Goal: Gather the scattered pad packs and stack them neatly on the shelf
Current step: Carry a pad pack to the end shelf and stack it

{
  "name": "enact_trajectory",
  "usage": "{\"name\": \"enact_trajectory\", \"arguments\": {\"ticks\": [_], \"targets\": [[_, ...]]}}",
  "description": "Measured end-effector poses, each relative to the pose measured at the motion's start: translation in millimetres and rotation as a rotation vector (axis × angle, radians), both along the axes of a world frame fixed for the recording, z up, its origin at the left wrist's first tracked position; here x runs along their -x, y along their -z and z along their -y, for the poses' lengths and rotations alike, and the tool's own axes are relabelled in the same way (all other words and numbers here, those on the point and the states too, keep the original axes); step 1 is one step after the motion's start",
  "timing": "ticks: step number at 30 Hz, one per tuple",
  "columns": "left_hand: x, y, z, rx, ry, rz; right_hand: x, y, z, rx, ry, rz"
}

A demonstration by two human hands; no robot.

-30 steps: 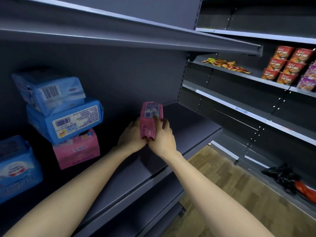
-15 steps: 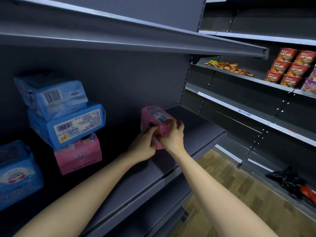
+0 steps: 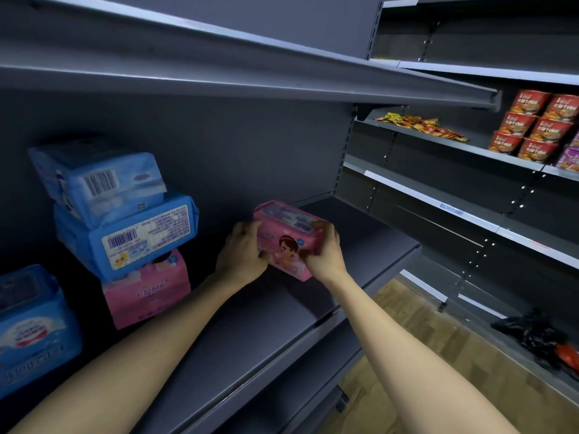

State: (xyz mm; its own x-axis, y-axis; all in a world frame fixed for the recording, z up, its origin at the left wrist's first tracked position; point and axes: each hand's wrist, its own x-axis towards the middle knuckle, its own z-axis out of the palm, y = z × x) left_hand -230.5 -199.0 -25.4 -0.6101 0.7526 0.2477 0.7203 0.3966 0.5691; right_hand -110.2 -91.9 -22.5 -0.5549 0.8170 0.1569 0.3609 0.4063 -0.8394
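Grey shelf (image 3: pixel 282 333) stretches wide beneath both hands. Left of the left hand (image 3: pixel 242 255) there's a leaning stack: tilted blue pack (image 3: pixel 97 183) on top, second blue pack (image 3: pixel 131 236) under it, pink pack (image 3: pixel 147 286) at the bottom. Further left again, another blue pack (image 3: pixel 31 327). And the pink pad pack (image 3: pixel 288 242), tilted, low over the shelf, clamped at both ends: left hand curled round one end, right hand (image 3: pixel 324 255) round the other.
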Motion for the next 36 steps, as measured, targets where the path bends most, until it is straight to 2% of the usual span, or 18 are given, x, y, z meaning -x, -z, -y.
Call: {"name": "enact_trajectory", "arguments": {"ticks": [3,11,14,21,27,36], "targets": [[1.5,-2.5,-4.4,-0.041,-0.013,-0.014,-2.3,-2.3,-3.2,-0.02,-0.014,0.019],[7.4,-9.5,-21.4,-0.001,0.011,-0.009,0.0,-4.4,0.2,-0.25,0.096,0.231],[8.1,-10.9,-26.8,-0.003,0.037,0.048,4.1,-7.4,1.8,-0.242,0.075,0.269],[12.2,-14.6,-33.0,-0.061,0.022,0.116,8.4,-10.0,3.4,-0.186,0.105,0.2],[17.8,-18.1,-33.2,-0.044,0.009,0.165,16.5,-12.0,6.5,-0.251,0.082,0.287],[9.9,-26.4,-31.2,0.021,0.087,0.04,19.3,-17.2,5.9,-0.328,0.049,0.415]]}}
